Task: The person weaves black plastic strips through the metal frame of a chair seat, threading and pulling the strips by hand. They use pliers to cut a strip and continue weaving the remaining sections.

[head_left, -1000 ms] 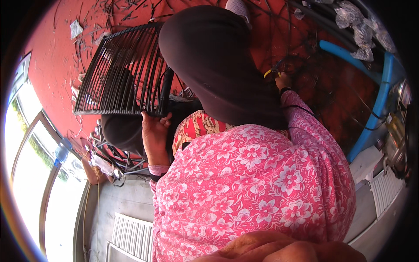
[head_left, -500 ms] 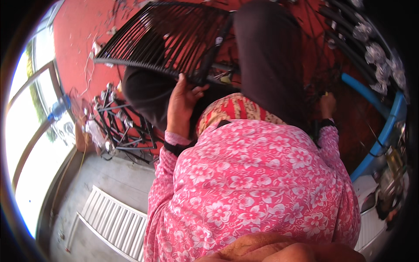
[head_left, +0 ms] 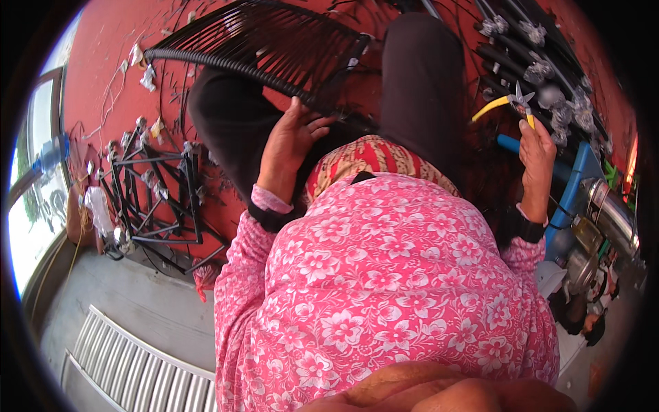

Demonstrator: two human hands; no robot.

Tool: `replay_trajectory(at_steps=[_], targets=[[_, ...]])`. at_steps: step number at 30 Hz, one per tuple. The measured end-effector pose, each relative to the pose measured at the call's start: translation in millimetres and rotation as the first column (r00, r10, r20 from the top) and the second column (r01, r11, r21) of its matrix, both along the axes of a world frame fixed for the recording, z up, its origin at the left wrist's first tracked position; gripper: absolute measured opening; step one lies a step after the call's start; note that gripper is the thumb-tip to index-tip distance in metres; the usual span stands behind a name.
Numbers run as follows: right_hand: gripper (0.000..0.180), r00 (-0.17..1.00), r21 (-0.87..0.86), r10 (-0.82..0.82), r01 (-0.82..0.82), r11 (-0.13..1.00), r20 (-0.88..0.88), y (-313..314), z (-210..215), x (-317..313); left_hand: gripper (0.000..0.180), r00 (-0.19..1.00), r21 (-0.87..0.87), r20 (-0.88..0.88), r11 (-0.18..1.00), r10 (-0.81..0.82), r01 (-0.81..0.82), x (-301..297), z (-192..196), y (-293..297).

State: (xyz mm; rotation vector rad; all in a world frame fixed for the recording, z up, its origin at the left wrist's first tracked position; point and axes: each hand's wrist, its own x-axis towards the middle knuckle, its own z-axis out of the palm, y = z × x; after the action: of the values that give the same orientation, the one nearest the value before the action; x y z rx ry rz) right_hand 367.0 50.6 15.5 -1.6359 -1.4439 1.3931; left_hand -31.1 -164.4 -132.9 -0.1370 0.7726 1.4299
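Observation:
A black corded frame (head_left: 254, 51), strung with many parallel strands, lies slanted across my left thigh and reaches away to the far left. My left hand (head_left: 283, 152) is at its near rail, the thumb against the rail and the fingers bent just below it. Raised at the right, my right hand (head_left: 537, 154) grips a pair of yellow-handled snips (head_left: 523, 103) by one handle. The snips' blades and handles are spread apart, with the other handle sticking out to the left. Dark trousers behind the left fingers make the contact there hard to see.
Black metal frames (head_left: 154, 185) with wrapped ends stand at the left on the red floor (head_left: 110, 75). At the far right lie black tubes with plastic-wrapped ends (head_left: 539, 69). A blue plastic edge (head_left: 580, 175) and metal pots (head_left: 607, 213) are beside my right arm.
My right hand has risen from near the floor, bringing the yellow-handled snips into plain sight. My left hand stays at the frame's rail. The whole view has shifted somewhat.

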Motion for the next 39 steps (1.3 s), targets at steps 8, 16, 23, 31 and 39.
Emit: replay_trajectory(at_steps=[8, 16, 23, 31, 39], targets=[[0.036, 0.997, 0.213, 0.031, -0.045, 0.976, 0.067, -39, -27, -62, 0.07, 0.999, -0.071, -0.044, 0.997, -0.023, 0.019, 15, 11, 0], [0.063, 0.925, -0.003, 0.381, -0.381, 0.925, 0.019, -61, 5, -100, 0.064, 0.999, -0.11, 0.014, 0.993, 0.031, -0.029, 15, 6, -1], [0.056, 0.332, -0.058, 0.913, -0.933, 0.354, 0.236, -13, 6, -194, 0.057, 0.999, -0.104, 0.031, 0.994, 0.026, -0.023, 4, 6, 2], [0.051, -0.201, -0.268, 0.821, -0.962, -0.061, 0.534, 31, -55, -250, 0.052, 0.997, -0.145, 0.056, 0.988, 0.052, -0.043, 13, 26, -3], [0.06, -0.27, -0.173, 0.85, -0.962, -0.213, 0.452, 38, -75, -246, 0.054, 0.998, -0.221, 0.05, 0.975, 0.024, -0.012, 10, 48, -10]])
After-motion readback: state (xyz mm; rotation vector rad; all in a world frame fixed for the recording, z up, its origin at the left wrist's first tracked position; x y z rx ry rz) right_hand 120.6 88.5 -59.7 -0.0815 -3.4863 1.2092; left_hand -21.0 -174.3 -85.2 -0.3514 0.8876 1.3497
